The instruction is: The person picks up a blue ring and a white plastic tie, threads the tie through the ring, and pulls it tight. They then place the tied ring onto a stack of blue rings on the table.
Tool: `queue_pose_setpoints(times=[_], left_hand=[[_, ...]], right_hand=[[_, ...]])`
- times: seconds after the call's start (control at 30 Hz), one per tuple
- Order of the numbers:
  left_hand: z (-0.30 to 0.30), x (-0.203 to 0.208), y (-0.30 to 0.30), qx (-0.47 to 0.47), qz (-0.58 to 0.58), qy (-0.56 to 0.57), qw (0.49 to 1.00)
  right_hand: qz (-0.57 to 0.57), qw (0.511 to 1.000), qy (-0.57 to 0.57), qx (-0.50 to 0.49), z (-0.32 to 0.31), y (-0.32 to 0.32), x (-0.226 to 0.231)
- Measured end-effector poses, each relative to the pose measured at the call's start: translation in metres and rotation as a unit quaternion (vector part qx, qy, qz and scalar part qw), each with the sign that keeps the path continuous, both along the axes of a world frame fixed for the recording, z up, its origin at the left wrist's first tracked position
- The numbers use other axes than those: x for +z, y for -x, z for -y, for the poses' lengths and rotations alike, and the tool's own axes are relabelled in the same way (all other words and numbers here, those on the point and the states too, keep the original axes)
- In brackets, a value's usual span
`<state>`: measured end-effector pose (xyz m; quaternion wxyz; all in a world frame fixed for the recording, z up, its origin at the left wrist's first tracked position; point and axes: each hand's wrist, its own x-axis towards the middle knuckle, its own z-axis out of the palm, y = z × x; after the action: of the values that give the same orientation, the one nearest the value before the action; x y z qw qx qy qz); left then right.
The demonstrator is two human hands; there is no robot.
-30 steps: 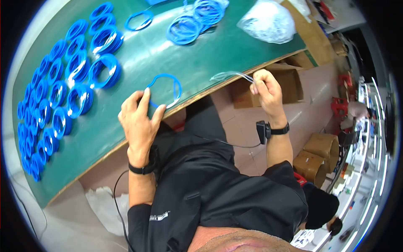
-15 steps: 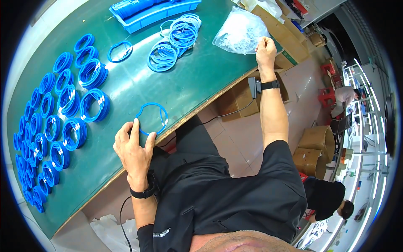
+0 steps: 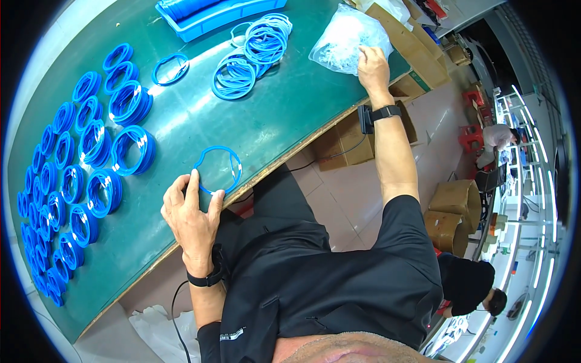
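Observation:
On the green table near its front edge lies a thin blue ring (image 3: 237, 162) of cord or tubing, with a small pale piece on its right side. My left hand (image 3: 192, 215) grips its near left edge, the index fingertip and thumb set on it a little apart. Farther right, my right hand (image 3: 373, 71) is at a clear plastic bag (image 3: 342, 39) of small transparent pieces. Its fingers are bent together over the bag's near right side; what they pinch, if anything, is too small to make out.
Many stacks of blue coils (image 3: 130, 151) stand in rows on the left. One loose coil (image 3: 171, 69) lies apart, and a heap of looser rings (image 3: 266, 39) sits mid-table. Behind is a blue tray (image 3: 224, 18). Cardboard boxes (image 3: 342, 148) stand below the table edge; two people work at right.
My right hand has moved slightly left, from the bag's right edge to over its contents. My left hand stays at the ring. The view has shifted slightly.

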<state>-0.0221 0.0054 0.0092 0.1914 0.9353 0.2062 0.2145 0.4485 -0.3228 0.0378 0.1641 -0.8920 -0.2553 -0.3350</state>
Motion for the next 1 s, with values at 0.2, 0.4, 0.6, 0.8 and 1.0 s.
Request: queue_pose_setpoints(times=[0.2, 0.4, 0.6, 0.8, 1.0], left_hand=[[-0.002, 0.0, 0.001, -0.002, 0.008, -0.004, 1.0], [-0.004, -0.003, -0.002, 0.007, 0.017, -0.003, 1.0], [-0.001, 0.003, 0.0, -0.009, 0.024, -0.007, 1.0], [-0.001, 0.001, 0.004, -0.012, 0.037, -0.004, 0.999], [-0.002, 0.0, 0.004, -0.01, 0.05, 0.021, 0.998]], right_hand=[[0.041, 0.997, -0.057, -0.014, 0.006, 0.04, 0.007], [-0.081, 0.973, -0.114, 0.184, -0.051, 0.159, -0.006], [-0.163, 0.894, -0.021, 0.418, -0.12, 0.278, -0.013], [-0.144, 0.858, 0.048, 0.491, -0.14, 0.304, -0.023], [-0.146, 0.847, 0.046, 0.509, -0.137, 0.305, -0.022]])
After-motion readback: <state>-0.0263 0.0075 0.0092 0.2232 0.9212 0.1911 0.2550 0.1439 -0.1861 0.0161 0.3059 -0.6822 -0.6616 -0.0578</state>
